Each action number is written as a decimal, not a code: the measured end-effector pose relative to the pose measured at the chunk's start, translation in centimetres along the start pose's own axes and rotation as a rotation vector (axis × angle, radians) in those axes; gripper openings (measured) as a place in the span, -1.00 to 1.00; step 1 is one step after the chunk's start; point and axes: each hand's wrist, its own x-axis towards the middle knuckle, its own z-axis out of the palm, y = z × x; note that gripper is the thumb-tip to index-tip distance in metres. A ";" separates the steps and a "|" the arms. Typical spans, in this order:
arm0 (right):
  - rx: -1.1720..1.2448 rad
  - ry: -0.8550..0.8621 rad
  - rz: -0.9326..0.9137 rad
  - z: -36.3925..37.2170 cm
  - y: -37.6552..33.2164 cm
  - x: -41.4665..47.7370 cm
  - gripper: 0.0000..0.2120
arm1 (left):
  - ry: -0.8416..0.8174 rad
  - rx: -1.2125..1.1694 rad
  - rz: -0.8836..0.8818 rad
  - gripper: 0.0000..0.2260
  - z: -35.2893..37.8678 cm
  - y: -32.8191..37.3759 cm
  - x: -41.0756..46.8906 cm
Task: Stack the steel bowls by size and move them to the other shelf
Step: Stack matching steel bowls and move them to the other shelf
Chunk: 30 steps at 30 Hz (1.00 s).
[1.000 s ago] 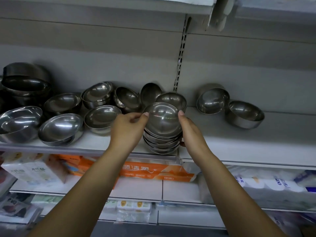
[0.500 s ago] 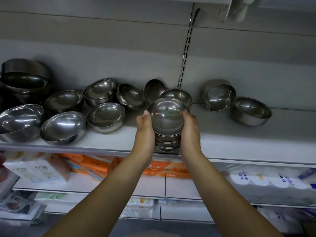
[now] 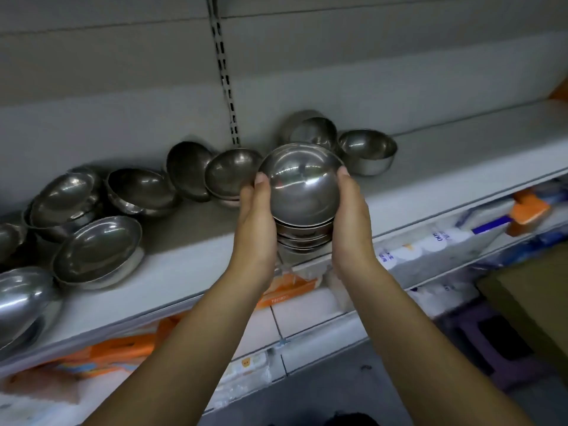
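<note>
Steel, gripped both sides: cupping the stack (image 3: 302, 192) upright between left hand (image 3: 255, 222) and right hand (image 3: 350, 222), at the shelf's (image 3: 461, 167) front edge, equally near both.

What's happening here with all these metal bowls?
A person is sorting steel bowls on a shop shelf. The left hand and the right hand grip a stack of small bowls from either side, near the shelf's front edge. Whether the stack rests on the shelf or is lifted is unclear. Many loose bowls lie unstacked to the left. Two more bowls sit behind the stack on the right.
</note>
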 end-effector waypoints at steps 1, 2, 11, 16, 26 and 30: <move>0.000 0.032 -0.013 -1.0 -0.3 0.2 -0.42 | -0.024 0.012 0.000 -0.49 1.1 -0.2 0.1; 0.000 0.054 -0.019 -2.2 -0.6 0.4 -0.44 | -0.048 0.026 -0.002 -0.51 2.3 -0.5 0.1; 0.009 0.232 0.004 -15.2 -4.2 4.6 -0.43 | -0.233 0.076 -0.012 -0.81 16.3 -4.2 -1.3; 0.016 0.308 0.032 -24.6 -7.4 7.9 -0.56 | -0.259 0.040 -0.035 -0.71 26.4 -6.5 -2.7; -0.030 0.331 0.046 -37.8 -10.5 14.4 -0.41 | -0.344 0.062 -0.045 -0.40 40.8 -10.0 -3.4; 0.056 0.284 0.044 -40.6 -11.8 17.6 -0.46 | -0.360 0.073 -0.079 -0.60 44.8 -10.2 -2.0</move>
